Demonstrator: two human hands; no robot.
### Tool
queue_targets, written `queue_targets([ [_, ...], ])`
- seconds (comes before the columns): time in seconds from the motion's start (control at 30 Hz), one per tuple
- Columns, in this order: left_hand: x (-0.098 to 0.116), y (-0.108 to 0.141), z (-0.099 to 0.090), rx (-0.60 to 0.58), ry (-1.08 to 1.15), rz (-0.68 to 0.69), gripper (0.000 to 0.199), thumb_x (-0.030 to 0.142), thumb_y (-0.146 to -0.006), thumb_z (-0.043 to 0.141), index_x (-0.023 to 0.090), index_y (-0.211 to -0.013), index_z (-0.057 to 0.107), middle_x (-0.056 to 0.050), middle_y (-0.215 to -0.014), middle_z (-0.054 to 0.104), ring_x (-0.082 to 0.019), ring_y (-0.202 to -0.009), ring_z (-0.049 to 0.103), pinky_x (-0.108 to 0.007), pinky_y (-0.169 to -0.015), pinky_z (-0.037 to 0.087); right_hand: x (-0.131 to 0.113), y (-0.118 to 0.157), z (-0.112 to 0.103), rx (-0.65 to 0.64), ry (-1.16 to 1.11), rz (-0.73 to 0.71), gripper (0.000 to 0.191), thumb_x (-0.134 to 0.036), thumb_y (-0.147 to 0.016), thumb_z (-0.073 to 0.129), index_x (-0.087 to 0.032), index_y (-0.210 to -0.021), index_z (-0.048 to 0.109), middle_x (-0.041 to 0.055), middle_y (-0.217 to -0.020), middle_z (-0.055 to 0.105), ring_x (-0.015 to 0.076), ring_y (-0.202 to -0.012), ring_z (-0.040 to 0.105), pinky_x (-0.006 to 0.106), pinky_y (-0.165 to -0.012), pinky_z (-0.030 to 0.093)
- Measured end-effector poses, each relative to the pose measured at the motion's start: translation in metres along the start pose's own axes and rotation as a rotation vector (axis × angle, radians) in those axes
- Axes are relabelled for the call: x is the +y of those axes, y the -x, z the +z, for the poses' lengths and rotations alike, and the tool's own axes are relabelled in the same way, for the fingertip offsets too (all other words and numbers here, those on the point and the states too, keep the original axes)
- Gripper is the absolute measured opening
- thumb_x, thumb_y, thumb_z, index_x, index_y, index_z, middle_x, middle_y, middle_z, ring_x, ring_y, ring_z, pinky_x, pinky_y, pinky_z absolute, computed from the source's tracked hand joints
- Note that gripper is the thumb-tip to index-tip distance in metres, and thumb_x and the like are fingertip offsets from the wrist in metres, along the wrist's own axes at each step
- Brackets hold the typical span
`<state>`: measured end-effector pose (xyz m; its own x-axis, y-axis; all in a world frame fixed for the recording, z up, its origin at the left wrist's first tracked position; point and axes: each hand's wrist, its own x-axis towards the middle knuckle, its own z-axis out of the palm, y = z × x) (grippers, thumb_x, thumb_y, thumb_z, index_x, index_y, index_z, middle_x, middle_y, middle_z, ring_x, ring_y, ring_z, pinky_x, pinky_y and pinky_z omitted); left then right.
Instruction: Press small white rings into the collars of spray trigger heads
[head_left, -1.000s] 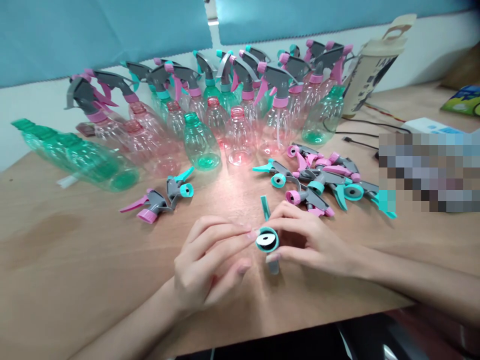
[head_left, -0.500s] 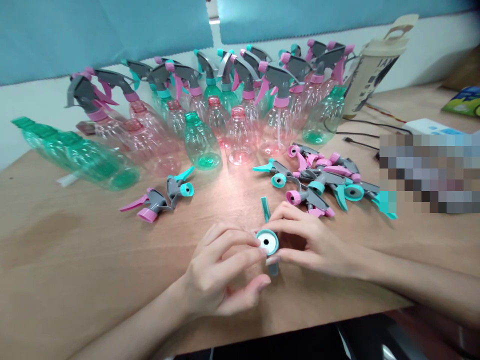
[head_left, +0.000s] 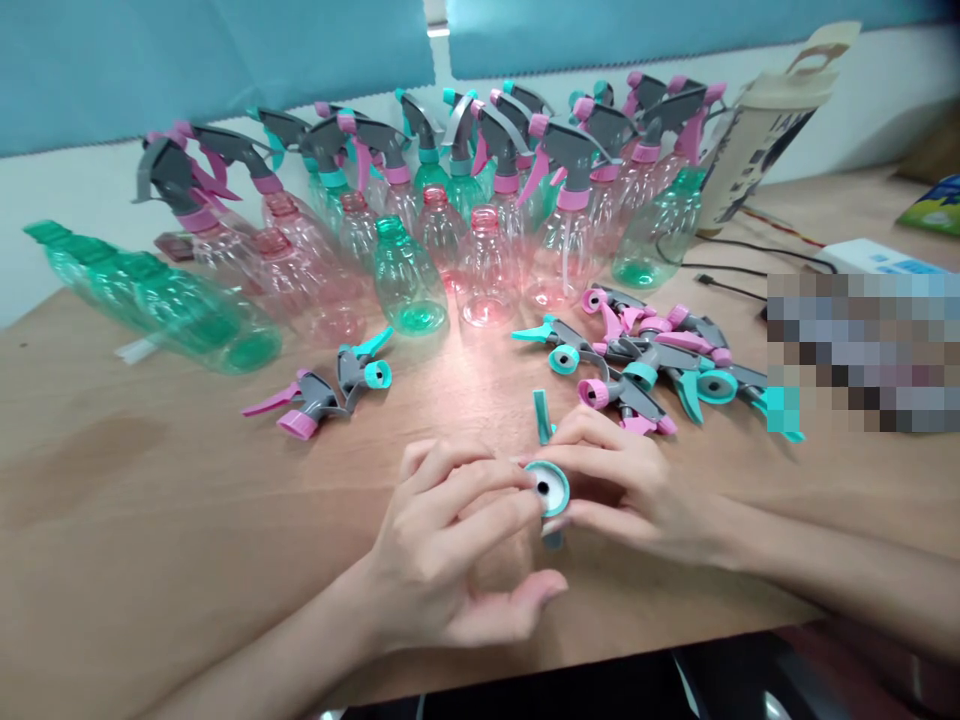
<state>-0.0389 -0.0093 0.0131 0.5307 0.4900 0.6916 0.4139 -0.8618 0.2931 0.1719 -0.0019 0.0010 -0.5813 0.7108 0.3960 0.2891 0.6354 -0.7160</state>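
Wooden table (head_left: 225, 530) — right hand (head_left: 637, 490) grips teal-collared sprayer head (head_left: 555, 492).

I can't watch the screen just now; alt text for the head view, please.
The right hand holds a teal-collared spray trigger, collar towards the camera, while the left hand reaches its fingers to the white disc inside. Beyond are translucent pink and green bottles, some with spray heads; loose spray triggers lie on the wooden table.

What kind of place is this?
Probably a small hand-assembly workspace: loose spray heads piled on a wooden table, uncapped bottles, and others already wearing spray heads.
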Motion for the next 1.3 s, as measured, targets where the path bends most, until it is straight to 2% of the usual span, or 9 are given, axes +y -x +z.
queue_targets([
  [0.23, -0.0014, -0.0015, -0.004, 0.013, -0.068, 0.017, 0.023, 0.039, -0.077, 0.061, 0.02, -0.087, 0.068, -0.008, -0.098, 0.065, -0.024, -0.088, 0.056, -0.042, -0.082, 0.037, 0.0021, 0.0005, 0.0024, 0.03, 0.024, -0.085, 0.023, -0.025, -0.088, 0.057, -0.016, -0.109, 0.06, 0.0052, -0.089, 0.057, 0.0147, -0.083, 0.051, 0.029, -0.072, 0.046],
  [0.33, -0.0029, -0.003, -0.0073, 0.001, -0.088, 0.014, 0.02, 0.039, -0.076, 0.062, 0.02, -0.081, 0.067, -0.009, -0.098, 0.063, -0.024, -0.089, 0.057, -0.044, -0.083, 0.038, 0.0027, 0.0007, 0.0026, 0.038, 0.042, -0.109, 0.022, -0.024, -0.088, 0.058, -0.015, -0.107, 0.061, 0.0048, -0.088, 0.056, 0.0145, -0.082, 0.05, 0.029, -0.072, 0.045],
  [0.47, -0.0037, -0.0038, -0.0087, 0.01, -0.124, 0.017, 0.023, 0.041, -0.076, 0.062, 0.02, -0.083, 0.067, -0.01, -0.101, 0.061, -0.024, -0.09, 0.057, -0.045, -0.084, 0.039, 0.0031, 0.0012, 0.0017, 0.042, 0.049, -0.124, 0.023, -0.022, -0.088, 0.058, -0.015, -0.109, 0.06, 0.005, -0.089, 0.056, 0.0146, -0.083, 0.049, 0.03, -0.073, 0.044],
  [0.7, -0.0013, -0.0058, -0.0052, -0.002, -0.108, -0.039, 0.01, 0.026, -0.076, 0.061, 0.021, -0.083, 0.067, -0.007, -0.094, 0.061, -0.021, -0.084, 0.056, -0.04, -0.08, 0.042, 0.005, 0.0021, 0.0036, 0.03, 0.082, -0.123, 0.023, -0.023, -0.088, 0.057, -0.015, -0.11, 0.06, 0.0051, -0.088, 0.057, 0.0156, -0.082, 0.049, 0.031, -0.073, 0.046],
  [0.8, 0.0003, -0.0044, -0.0044, -0.002, -0.095, 0.001, 0.016, 0.03, -0.074, 0.063, 0.018, -0.084, 0.068, -0.008, -0.091, 0.063, -0.021, -0.083, 0.056, -0.04, -0.079, 0.043, 0.005, 0.0018, 0.0036, 0.035, 0.077, -0.13, 0.023, -0.024, -0.089, 0.056, -0.016, -0.11, 0.06, 0.0052, -0.087, 0.057, 0.0157, -0.082, 0.049, 0.032, -0.073, 0.046],
  [0.97, -0.0009, -0.0034, -0.0071, -0.006, -0.165, 0.102, 0.024, 0.033, -0.073, 0.066, 0.015, -0.089, 0.068, -0.005, -0.083, 0.068, -0.019, -0.079, 0.056, -0.035, -0.071, 0.042, 0.0021, 0.0008, -0.0001, 0.011, 0.056, -0.024, 0.025, -0.026, -0.088, 0.057, -0.017, -0.111, 0.06, 0.005, -0.09, 0.057, 0.015, -0.084, 0.051, 0.029, -0.073, 0.046],
  [1.03, -0.0016, -0.0039, -0.0077, -0.032, -0.15, 0.124, 0.023, 0.034, -0.073, 0.065, 0.015, -0.086, 0.067, -0.004, -0.082, 0.07, -0.019, -0.077, 0.058, -0.035, -0.071, 0.04, 0.0006, 0.0004, -0.0008, -0.004, 0.03, -0.023, 0.025, -0.026, -0.088, 0.057, -0.015, -0.11, 0.061, 0.0052, -0.09, 0.056, 0.0143, -0.084, 0.051, 0.028, -0.074, 0.046],
  [1.3, 0.0049, -0.0023, -0.0076, -0.023, -0.049, 0.077, 0.03, 0.044, -0.076, 0.052, 0.017, -0.082, 0.065, -0.005, -0.082, 0.068, -0.02, -0.077, 0.057, -0.039, -0.071, 0.038, 0.0004, 0.0018, 0.0012, -0.032, 0.037, -0.09, 0.025, -0.03, -0.088, 0.057, -0.018, -0.11, 0.06, 0.0055, -0.092, 0.058, 0.0148, -0.084, 0.052, 0.031, -0.075, 0.046],
])
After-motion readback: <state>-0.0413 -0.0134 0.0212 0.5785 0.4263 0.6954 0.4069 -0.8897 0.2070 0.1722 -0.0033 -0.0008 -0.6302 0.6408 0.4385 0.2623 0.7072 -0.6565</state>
